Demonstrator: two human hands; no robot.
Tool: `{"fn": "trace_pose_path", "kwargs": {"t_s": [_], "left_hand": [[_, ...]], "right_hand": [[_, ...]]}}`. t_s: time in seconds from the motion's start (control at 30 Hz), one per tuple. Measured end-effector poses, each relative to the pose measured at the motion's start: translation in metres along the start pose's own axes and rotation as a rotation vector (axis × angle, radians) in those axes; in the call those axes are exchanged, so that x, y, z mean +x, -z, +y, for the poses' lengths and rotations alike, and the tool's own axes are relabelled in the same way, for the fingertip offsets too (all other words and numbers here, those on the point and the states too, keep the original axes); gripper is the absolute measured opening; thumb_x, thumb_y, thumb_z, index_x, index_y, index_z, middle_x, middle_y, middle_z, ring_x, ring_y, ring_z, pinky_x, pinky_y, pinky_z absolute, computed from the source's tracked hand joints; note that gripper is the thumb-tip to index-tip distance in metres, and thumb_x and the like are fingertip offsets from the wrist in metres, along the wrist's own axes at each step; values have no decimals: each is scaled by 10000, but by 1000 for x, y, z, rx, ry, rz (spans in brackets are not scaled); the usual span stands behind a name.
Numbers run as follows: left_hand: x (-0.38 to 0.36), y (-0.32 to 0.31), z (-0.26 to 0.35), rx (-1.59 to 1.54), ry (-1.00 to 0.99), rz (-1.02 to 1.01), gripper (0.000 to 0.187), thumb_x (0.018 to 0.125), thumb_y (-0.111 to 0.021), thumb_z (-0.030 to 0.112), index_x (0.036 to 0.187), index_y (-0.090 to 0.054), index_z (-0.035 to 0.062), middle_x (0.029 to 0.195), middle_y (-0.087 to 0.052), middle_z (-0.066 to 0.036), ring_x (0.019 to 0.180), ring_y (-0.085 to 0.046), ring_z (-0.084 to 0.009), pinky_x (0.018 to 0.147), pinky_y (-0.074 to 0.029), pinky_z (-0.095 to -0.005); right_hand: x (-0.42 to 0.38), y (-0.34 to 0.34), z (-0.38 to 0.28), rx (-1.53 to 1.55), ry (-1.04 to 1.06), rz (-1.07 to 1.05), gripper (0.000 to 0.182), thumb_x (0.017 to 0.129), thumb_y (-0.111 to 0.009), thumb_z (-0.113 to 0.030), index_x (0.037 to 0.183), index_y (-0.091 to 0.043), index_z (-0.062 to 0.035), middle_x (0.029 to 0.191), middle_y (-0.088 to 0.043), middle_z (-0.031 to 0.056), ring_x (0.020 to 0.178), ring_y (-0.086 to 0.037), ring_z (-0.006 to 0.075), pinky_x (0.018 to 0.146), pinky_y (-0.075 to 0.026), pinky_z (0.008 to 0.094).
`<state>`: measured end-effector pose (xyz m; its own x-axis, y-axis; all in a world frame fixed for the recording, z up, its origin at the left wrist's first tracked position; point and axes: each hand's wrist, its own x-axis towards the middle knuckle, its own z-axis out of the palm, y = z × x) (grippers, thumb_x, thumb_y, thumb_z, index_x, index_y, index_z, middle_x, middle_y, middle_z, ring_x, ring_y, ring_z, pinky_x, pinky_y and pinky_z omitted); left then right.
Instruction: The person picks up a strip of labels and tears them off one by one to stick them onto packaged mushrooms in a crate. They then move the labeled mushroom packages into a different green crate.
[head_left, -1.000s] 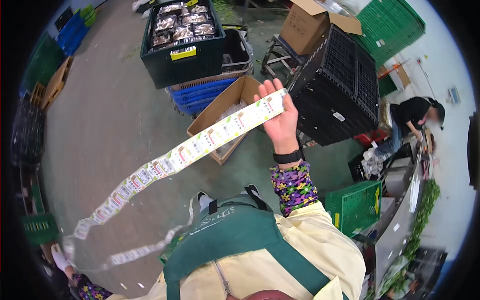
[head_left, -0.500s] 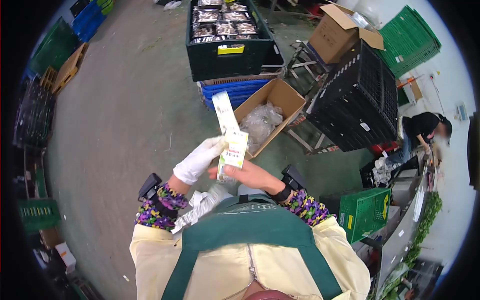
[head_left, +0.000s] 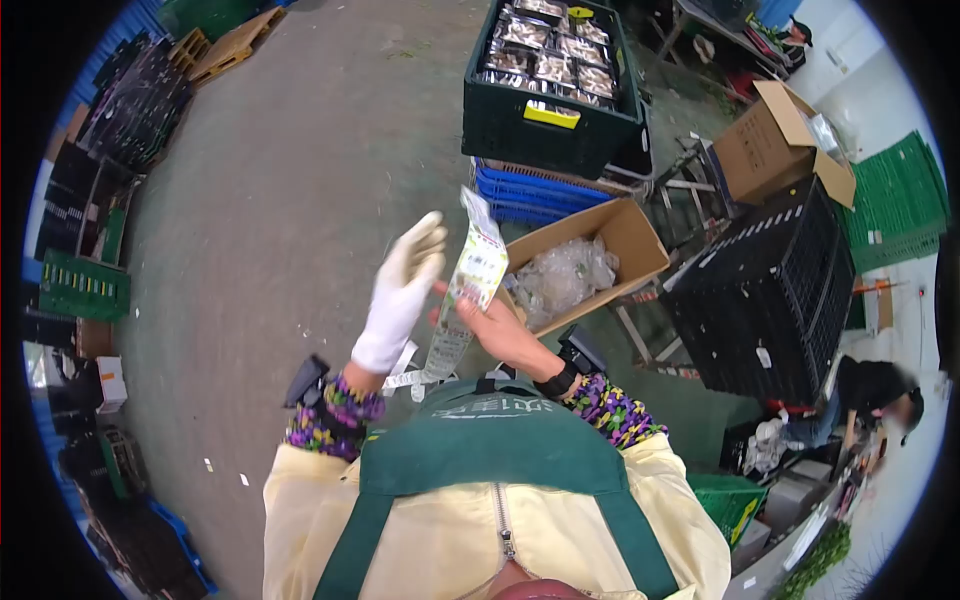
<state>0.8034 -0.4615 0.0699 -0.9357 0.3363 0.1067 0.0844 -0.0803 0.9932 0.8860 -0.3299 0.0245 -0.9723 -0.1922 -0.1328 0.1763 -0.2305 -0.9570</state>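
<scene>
My right hand (head_left: pixel 503 335), bare, pinches a long strip of printed labels (head_left: pixel 480 265). White with green and yellow print, the strip stands up above the fingers and trails down below them toward my apron (head_left: pixel 470 440). My left hand (head_left: pixel 402 290) wears a white glove. Its fingers are stretched upward just left of the strip, with a gap between, and nothing shows in them. Past the strip, a cardboard box (head_left: pixel 645 250) holds crumpled clear plastic (head_left: pixel 565 275).
A dark green crate (head_left: pixel 540 135) of packed trays (head_left: pixel 555 68) rests on blue crates (head_left: pixel 530 195) ahead. Black crates (head_left: pixel 740 300) and another cardboard box (head_left: pixel 760 150) stand right. A co-worker (head_left: pixel 865 390) bends over a bench at far right. Pallets (head_left: pixel 235 50) lie far left.
My left hand has let go of the labels and moved left and up, its fingers straightening. The strip stays in my right hand. The view has turned, shifting the surroundings rightward.
</scene>
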Motion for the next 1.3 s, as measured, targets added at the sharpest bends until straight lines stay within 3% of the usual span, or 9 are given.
{"fn": "trace_pose_path", "kwargs": {"t_s": [0.13,0.27,0.4,0.8,0.9,0.97,1.03,1.17,1.3], "left_hand": [[-62,27,-15,-184,335,-298,349,974,-502,284,1088,-634,-17,945,-664,-83,822,-626,-139,774,-500,-294],[-79,-21,-46,-668,586,-564,778,867,-525,592,1358,-399,2,1253,-532,-151,1107,-540,-230,969,-412,-380],[-19,2,-65,-1382,408,163,804,787,-553,669,1307,-438,65,1366,-455,-139,1261,-422,-299,1072,-297,-491],[-42,477,10,-617,152,1122,639,933,-339,470,1299,-476,-35,1239,-550,-165,1110,-532,-287,985,-404,-359],[-14,584,78,10,-85,895,551,990,-282,385,1365,-413,4,1325,-502,-160,1207,-481,-275,1036,-361,-370],[41,443,169,-143,-337,760,564,1000,-298,404,1408,-347,17,1373,-457,-164,1267,-427,-248,1071,-318,-356],[83,342,209,82,-367,587,586,999,-316,451,1422,-335,46,1408,-435,-139,1212,-473,-194,1014,-361,-317],[124,184,178,-82,-154,79,620,971,-411,461,1429,-317,55,1301,-512,-153,1097,-551,-210,962,-424,-321],[176,153,93,-506,136,-316,664,944,-474,457,1438,-289,54,1292,-519,-160,1091,-561,-231,951,-438,-350]], "right_hand": [[22,21,-25,511,130,121,559,1013,-332,-382,1487,-188,-124,1263,-530,148,1157,-531,234,959,-456,360],[29,27,-55,758,177,55,570,1012,-306,-401,1501,-102,-188,1351,-445,182,1235,-461,278,1008,-413,419],[18,38,-69,881,292,87,560,1005,-290,-433,1498,-102,-246,1373,-415,201,1272,-413,314,1068,-322,478],[-14,170,-27,786,429,671,533,986,-344,-472,1459,-240,-251,1336,-473,160,1222,-466,293,1044,-359,476],[9,135,6,770,-9,164,480,991,-363,-452,1385,-351,-177,1278,-508,107,1186,-490,251,946,-427,433],[31,117,25,43,-482,-198,431,990,-389,-422,1202,-566,-90,1070,-654,49,969,-618,195,845,-472,365],[70,93,16,-560,-196,-515,434,973,-443,-401,1087,-637,-30,915,-698,76,900,-638,190,848,-465,322],[174,8,-46,-425,703,173,423,940,-501,-374,1063,-643,6,941,-687,109,872,-629,185,870,-451,335],[254,-31,-85,-408,534,-82,351,920,-553,-290,1044,-634,28,952,-667,119,865,-605,160,792,-472,317]]}}
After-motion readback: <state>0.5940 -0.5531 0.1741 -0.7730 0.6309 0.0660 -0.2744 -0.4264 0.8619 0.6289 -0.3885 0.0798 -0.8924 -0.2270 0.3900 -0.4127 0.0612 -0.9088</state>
